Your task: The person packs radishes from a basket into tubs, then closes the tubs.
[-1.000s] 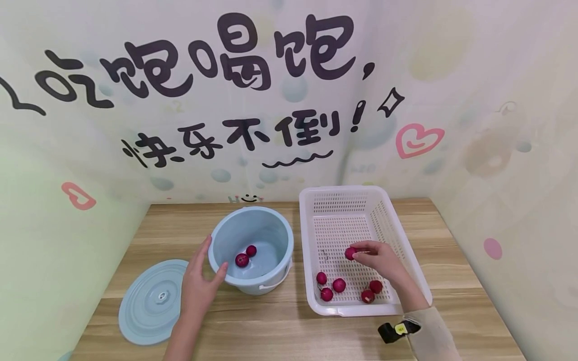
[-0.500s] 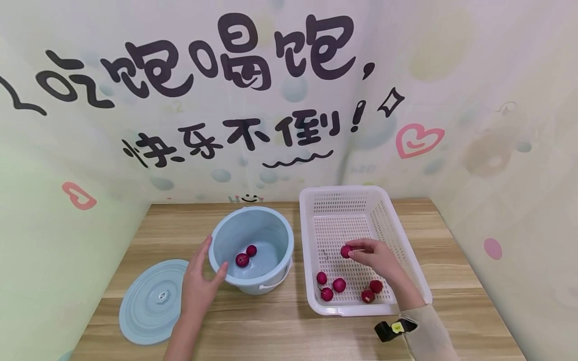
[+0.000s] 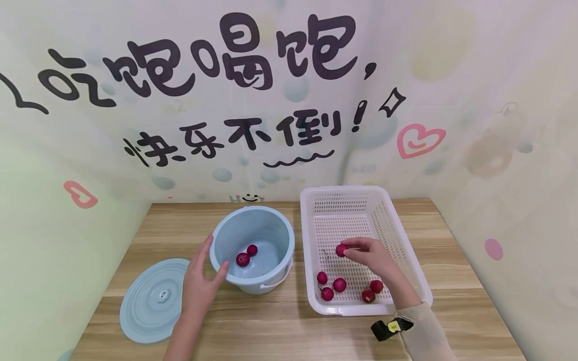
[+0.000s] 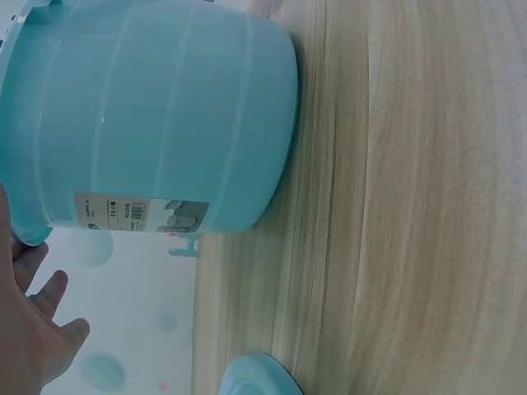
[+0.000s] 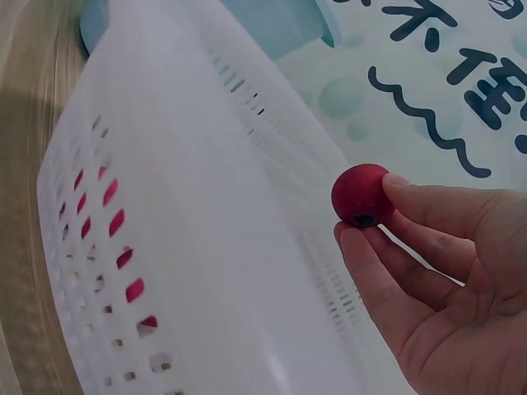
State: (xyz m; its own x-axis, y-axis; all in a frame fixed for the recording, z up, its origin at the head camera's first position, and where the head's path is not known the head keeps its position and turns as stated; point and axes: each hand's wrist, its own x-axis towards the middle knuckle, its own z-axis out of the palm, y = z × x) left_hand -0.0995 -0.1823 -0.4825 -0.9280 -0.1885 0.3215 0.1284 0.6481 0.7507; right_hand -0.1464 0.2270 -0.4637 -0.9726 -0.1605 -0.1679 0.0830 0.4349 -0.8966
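Observation:
A round red radish (image 5: 361, 195) is pinched between the thumb and fingertips of my right hand (image 3: 372, 256), above the white plastic basket (image 3: 309, 240). Under that hand, several more radishes (image 3: 339, 285) lie at the basket's near end. My left hand (image 3: 198, 286) rests beside the light blue bucket (image 3: 266, 282), its thumb and fingers spread along the rim. In the left wrist view its fingers (image 4: 51, 294) look loosely extended by the rim, partly hidden. Two radishes (image 3: 243, 259) sit on the bucket's floor.
The bucket's blue lid (image 3: 149, 306) lies flat on the wooden table (image 3: 271, 331), left of the left hand. A patterned wall covering (image 3: 253, 170) stands behind the table. The basket's raised perforated wall (image 5: 107, 247) shows close beneath the right hand.
My right hand has moved slightly left across the basket, carrying the radish with it. The left hand stays at the bucket's rim.

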